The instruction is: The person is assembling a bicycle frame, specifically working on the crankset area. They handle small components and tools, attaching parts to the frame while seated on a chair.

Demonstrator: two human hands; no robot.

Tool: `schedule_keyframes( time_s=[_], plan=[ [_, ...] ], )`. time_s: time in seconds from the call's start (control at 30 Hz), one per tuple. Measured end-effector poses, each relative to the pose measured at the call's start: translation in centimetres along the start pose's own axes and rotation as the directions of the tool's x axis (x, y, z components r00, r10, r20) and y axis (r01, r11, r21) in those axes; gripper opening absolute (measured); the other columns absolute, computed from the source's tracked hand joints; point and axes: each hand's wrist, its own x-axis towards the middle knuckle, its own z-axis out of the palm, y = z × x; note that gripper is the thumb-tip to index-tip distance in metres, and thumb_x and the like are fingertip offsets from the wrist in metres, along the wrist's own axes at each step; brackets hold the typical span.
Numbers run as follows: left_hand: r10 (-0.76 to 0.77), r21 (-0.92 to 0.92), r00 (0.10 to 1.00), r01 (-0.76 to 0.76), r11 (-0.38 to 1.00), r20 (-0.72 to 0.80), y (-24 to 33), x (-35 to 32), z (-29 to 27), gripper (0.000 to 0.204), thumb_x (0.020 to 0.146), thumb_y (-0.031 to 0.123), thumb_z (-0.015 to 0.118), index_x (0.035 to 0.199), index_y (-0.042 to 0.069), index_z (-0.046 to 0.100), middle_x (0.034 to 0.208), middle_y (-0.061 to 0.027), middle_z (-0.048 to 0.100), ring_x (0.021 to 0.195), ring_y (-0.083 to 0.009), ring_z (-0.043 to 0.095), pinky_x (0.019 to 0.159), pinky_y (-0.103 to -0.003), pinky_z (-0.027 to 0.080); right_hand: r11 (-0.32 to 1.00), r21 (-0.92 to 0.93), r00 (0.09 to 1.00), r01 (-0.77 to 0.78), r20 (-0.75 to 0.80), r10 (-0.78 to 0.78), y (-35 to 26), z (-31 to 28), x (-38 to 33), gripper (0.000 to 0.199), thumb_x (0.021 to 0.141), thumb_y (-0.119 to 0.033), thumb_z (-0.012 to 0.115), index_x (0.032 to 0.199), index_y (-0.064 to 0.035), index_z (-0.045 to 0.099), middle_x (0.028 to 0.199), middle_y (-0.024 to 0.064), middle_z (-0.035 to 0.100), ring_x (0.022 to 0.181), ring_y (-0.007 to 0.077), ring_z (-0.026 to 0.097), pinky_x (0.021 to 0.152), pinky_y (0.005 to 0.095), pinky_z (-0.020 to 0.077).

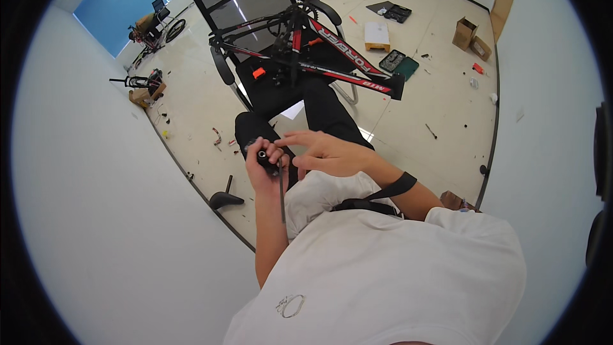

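Note:
My left hand (pixel 257 176) is closed around a short black part with a round hollow end (pixel 262 154). A thin grey metal rod (pixel 282 199) sticks out of the same grip and points down toward my forearm; its exact kind is unclear. Just beside it, my right hand (pixel 332 155) has its fingers stretched and apart, with nothing seen in it. Beyond my knees, a black, red and white bicycle frame (pixel 345 51) lies across a black mesh office chair (pixel 239 3). A small orange-red object (pixel 258 73) and an orange-handled tool (pixel 315 42) rest by the frame.
An open green tool case (pixel 408 69), a white and yellow box (pixel 377 37) and a black case (pixel 399 13) lie on the floor at right. Cardboard boxes (pixel 464 33) stand by the right wall. A bicycle saddle (pixel 225 200) lies at left, near the wall.

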Motion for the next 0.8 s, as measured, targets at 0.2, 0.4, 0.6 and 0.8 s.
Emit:
schedule_keyframes(
  time_s=[0.2,0.4,0.6,0.8],
  plan=[
    [0.349,0.362,0.936,-0.314,0.878,-0.036,-0.6,-1.5,2.9,0.022,0.094,0.023,0.055,0.078,0.009,0.047,0.066,-0.0007,0.044,0.056,-0.0122,0.045,0.054,-0.029,0.040,0.949,0.129,0.958,-0.288,0.021,0.288,1.5,1.1,-0.1,0.039,0.094,-0.036,0.057,0.094,0.0005,0.070,0.102,0.0156,0.068,0.092,0.0230,0.067,0.078,0.0329,0.0517],
    [0.390,0.300,0.920,-0.382,0.874,0.035,-1.4,-1.4,2.6,0.025,0.097,0.028,0.055,0.082,0.009,0.049,0.071,-0.0025,0.047,0.064,-0.0139,0.048,0.060,-0.031,0.042,0.939,0.164,0.951,-0.304,0.115,0.288,1.7,0.7,-0.2,0.031,0.093,-0.026,0.057,0.089,0.0038,0.065,0.075,0.0102,0.069,0.069,0.0168,0.067,0.068,0.0286,0.0518],
    [0.218,0.138,0.975,-0.212,0.967,-0.032,-0.2,-1.5,2.9,0.034,0.097,0.045,0.053,0.084,0.013,0.050,0.080,-0.0001,0.052,0.078,-0.0143,0.051,0.073,-0.031,0.045,0.875,0.202,0.893,-0.440,-0.004,0.450,2.2,-0.3,-0.2,0.023,0.093,-0.018,0.058,0.098,0.0037,0.064,0.077,0.0063,0.066,0.069,0.0109,0.063,0.066,0.0253,0.0517],
    [0.184,0.105,0.982,-0.179,0.978,-0.038,0.3,-1.3,2.4,0.038,0.094,0.051,0.054,0.084,0.015,0.054,0.081,0.0000,0.058,0.084,-0.0164,0.057,0.082,-0.039,0.047,0.895,0.082,0.894,-0.438,-0.066,0.443,3.6,-1.4,-0.6,0.028,0.092,-0.024,0.060,0.089,0.0043,0.065,0.070,0.0081,0.067,0.058,0.0138,0.063,0.055,0.0268,0.0488]
  ],
)
